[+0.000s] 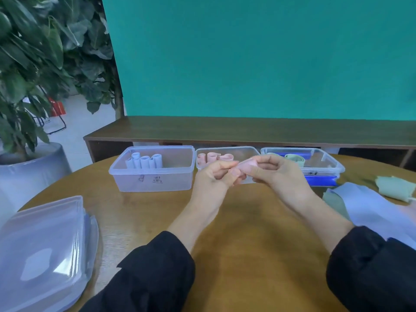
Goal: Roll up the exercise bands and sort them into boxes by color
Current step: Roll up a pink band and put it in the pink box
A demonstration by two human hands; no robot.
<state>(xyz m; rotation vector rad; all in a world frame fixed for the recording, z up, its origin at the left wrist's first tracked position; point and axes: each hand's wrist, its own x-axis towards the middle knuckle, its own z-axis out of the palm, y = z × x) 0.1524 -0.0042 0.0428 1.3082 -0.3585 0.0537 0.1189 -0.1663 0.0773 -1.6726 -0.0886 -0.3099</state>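
Nearest the viewer, two black sleeves [157, 273] extend over the round wooden table [247, 244]. A stack of clear lids [42, 251] lies at the table's near left edge; loose blue and green bands [369, 206] lie at its right edge. Above the table centre, the left hand [216, 174] and right hand [276, 172] both pinch a small pink band [246, 165], fingers curled around it. Beyond the hands, three clear boxes stand in a row: the left box [153, 176] holds blue rolls [145, 162], the middle box [227, 152] pink rolls [212, 158], the right box [324, 167] a green roll [295, 159].
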